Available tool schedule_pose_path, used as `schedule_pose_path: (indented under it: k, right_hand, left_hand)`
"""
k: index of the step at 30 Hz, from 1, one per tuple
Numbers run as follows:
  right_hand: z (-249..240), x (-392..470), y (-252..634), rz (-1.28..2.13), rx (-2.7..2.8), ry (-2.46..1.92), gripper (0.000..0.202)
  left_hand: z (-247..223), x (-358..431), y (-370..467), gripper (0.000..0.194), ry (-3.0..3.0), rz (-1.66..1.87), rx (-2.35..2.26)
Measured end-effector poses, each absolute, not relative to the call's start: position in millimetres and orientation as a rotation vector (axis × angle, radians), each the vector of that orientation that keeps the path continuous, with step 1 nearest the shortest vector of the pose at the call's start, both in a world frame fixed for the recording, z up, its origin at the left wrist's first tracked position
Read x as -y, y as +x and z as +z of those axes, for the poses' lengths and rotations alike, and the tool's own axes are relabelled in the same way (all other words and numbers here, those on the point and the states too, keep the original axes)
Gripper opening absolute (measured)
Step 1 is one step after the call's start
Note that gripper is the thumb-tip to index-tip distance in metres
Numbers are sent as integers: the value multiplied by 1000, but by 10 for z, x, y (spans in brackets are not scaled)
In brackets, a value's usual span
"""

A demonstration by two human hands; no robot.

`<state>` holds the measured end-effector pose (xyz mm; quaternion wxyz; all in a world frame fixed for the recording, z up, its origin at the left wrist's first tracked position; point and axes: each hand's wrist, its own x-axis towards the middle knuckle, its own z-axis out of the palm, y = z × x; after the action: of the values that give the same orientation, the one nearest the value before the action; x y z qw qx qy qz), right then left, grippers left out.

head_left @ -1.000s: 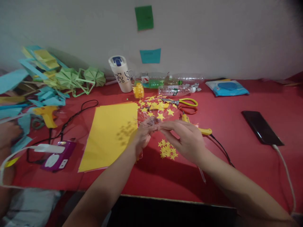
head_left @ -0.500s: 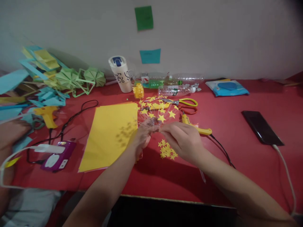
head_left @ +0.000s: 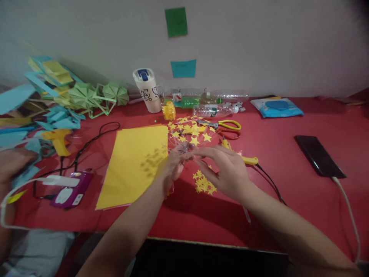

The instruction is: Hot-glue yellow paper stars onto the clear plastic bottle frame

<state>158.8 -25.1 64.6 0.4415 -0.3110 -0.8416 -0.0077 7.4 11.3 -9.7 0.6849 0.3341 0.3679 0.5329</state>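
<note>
My left hand is closed round a clear plastic piece, whose thin strips fan out away from me and carry yellow stars. Against the near end of that piece, my right hand has its fingertips beside my left fingers, the thumb apart from the index finger. No object shows between the right fingers. A small pile of loose yellow stars lies on the red table between my hands. Left of my left hand are yellow sheets with the shadow of the stars on them.
Scissors and a yellow glue gun lie beyond my right hand. Plastic bottles, a white tumbler and wipes stand or lie behind. A phone is right; a power strip and another person's hand are left.
The starred strips have tilted slightly, shifting left and down. My right hand has opened its thumb away from its fingers, which were pinched together before.
</note>
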Motion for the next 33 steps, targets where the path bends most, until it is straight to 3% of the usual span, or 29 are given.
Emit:
schedule_pose_path:
  k: [33]
  right_hand:
    - [811,292,1697,-108,2051,-707,18]
  left_hand:
    - [-97,-91,64,25,727,1187,-806]
